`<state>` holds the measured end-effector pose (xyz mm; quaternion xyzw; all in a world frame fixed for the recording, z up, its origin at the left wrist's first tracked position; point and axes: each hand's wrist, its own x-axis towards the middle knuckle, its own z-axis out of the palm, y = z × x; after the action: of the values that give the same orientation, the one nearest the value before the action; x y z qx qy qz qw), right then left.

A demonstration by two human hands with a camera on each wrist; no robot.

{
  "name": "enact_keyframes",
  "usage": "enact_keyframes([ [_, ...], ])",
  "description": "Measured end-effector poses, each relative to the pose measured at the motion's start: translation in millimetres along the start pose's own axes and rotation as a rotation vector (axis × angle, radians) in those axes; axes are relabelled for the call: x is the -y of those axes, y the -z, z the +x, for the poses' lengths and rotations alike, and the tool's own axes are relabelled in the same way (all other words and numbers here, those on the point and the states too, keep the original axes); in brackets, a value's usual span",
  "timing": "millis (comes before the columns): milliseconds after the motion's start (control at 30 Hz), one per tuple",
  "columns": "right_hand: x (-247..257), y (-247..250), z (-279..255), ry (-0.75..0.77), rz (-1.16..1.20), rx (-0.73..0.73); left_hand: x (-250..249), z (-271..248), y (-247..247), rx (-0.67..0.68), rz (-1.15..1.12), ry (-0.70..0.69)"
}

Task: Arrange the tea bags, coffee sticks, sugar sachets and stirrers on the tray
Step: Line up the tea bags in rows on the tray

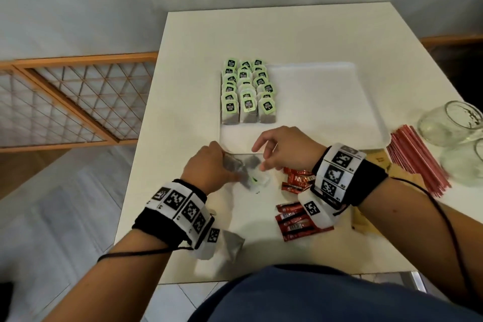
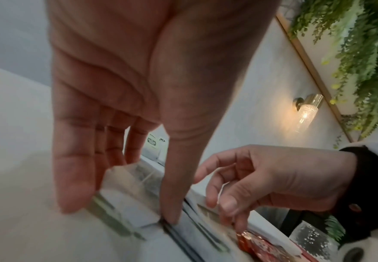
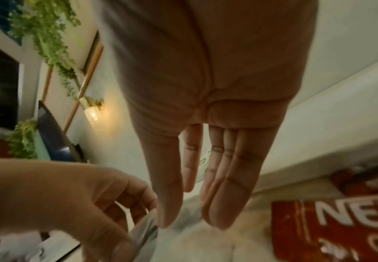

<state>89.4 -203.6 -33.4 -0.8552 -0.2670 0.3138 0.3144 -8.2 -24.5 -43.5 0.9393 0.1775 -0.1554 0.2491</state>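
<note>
**Tea bags laid out, the rest still waiting on the desk**

Beyond the fingers of both hands, the white tray (image 1: 326, 102) carries three neat columns of tea bags (image 1: 247, 91) along its left part; the rest of the tray is bare. So one of four kinds looks largely placed, while coffee, sugar and stirrers are judged still to come.

The left hand (image 1: 209, 167) holds a small stack of loose tea bags (image 1: 245, 170) at the tray's near edge, thumb on one side and fingers (image 2: 76, 177) on the other, clamped on the stack. Another tea bag (image 1: 230, 243) lies under the left wrist.

The right hand (image 1: 282, 149) hovers just right of that stack with its fingers (image 3: 228, 177) straight and slightly apart, holding nothing, their tips close to the stack's end.

Right of those fingers lie the red coffee sticks (image 1: 298, 219), then brown sugar sachets (image 1: 376, 162), then the red stirrers (image 1: 415, 157) beside a glass jar (image 1: 449, 123), all on the desk (image 1: 198, 34).
</note>
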Motion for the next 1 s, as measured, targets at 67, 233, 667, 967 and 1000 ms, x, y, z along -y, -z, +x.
enact_keyframes([
  [67,2,-8,-4,0.026,-0.092,0.026,-4,-4,-7,0.016,-0.073,-0.014],
  [233,5,-18,-9,0.025,-0.269,0.056,-11,-9,-17,0.054,-0.24,-0.064],
  [667,20,-14,-17,0.011,-0.372,0.133,-6,-12,-13,0.079,-0.396,-0.069],
  [967,13,-15,-15,-0.006,-0.4,0.125,3,-13,-10,0.078,-0.382,-0.054],
  [1000,13,-13,-17,0.013,-0.383,0.129,4,-12,-8,0.069,-0.398,-0.052],
])
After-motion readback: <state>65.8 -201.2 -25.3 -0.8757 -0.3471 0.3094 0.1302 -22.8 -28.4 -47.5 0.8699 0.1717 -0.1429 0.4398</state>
